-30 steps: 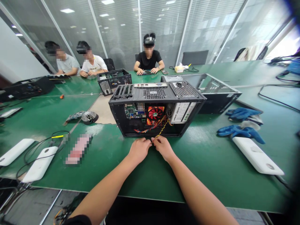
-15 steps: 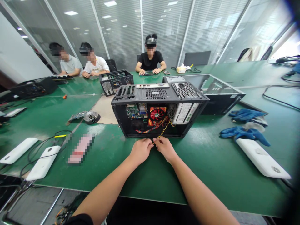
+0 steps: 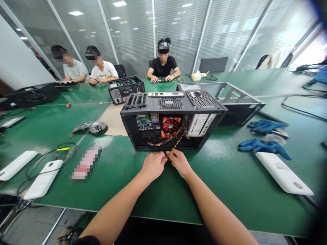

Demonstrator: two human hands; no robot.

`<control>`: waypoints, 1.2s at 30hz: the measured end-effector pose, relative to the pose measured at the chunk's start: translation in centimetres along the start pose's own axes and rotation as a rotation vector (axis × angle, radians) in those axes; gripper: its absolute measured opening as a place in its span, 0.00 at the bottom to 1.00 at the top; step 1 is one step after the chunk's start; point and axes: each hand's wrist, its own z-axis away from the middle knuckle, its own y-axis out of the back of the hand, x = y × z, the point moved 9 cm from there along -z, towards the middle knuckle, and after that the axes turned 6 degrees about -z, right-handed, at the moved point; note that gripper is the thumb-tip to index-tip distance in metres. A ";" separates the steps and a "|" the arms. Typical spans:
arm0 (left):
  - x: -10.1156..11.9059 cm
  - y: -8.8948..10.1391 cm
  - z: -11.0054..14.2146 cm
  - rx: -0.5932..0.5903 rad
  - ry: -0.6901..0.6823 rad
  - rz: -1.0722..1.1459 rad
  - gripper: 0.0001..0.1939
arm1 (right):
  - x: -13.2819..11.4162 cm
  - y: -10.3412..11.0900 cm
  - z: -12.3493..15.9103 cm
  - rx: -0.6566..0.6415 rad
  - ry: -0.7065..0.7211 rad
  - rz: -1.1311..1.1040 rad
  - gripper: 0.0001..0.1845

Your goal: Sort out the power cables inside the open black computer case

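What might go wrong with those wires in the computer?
The hands pinch a yellow-and-black cable leading from the computer case: a hard tug might damage it, or the case's lower edge could scrape it. Coloured wires lie near the red fan, so they might catch if it spun.

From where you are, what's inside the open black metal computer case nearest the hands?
The black metal computer case shows a green circuit board, a round red fan, a white-labelled power supply and multicoloured wires. What lies behind the fan and power supply is covered.
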 end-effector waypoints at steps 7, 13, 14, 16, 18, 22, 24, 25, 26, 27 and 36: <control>0.1 -0.5 -0.1 -0.046 0.051 0.047 0.06 | -0.1 0.0 0.0 -0.006 0.010 -0.004 0.25; 0.1 -1.2 -0.2 -0.030 -0.038 0.233 0.03 | 0.2 0.1 -0.1 -0.002 0.009 -0.003 0.24; 0.1 -1.3 -0.2 -0.019 -0.051 0.260 0.03 | 0.2 0.1 -0.1 -0.001 0.012 0.001 0.23; 0.1 -1.3 -0.1 0.004 -0.078 0.288 0.04 | 0.2 0.1 -0.2 0.002 0.018 0.010 0.23; 0.2 -1.3 -0.1 0.022 -0.105 0.281 0.06 | 0.2 0.2 -0.2 0.009 0.022 0.018 0.22; 0.3 -1.3 -0.1 0.040 -0.126 0.251 0.07 | 0.0 0.1 -0.1 0.014 0.026 0.015 0.22; 0.2 -1.4 0.0 0.046 -0.123 0.255 0.07 | -0.1 0.0 -0.1 0.009 0.021 0.008 0.22; 0.1 -1.5 0.1 0.050 -0.120 0.261 0.07 | -0.2 0.0 0.0 0.006 0.018 0.006 0.22; 0.0 -1.5 0.2 0.054 -0.115 0.269 0.07 | -0.2 -0.1 0.0 0.003 0.016 0.006 0.22; 0.0 -1.5 0.3 0.060 -0.111 0.277 0.06 | -0.2 -0.1 0.0 0.001 0.015 0.007 0.21; -0.2 -1.0 0.5 0.088 -0.118 0.242 0.08 | 0.0 -0.2 0.0 -0.010 0.021 -0.013 0.24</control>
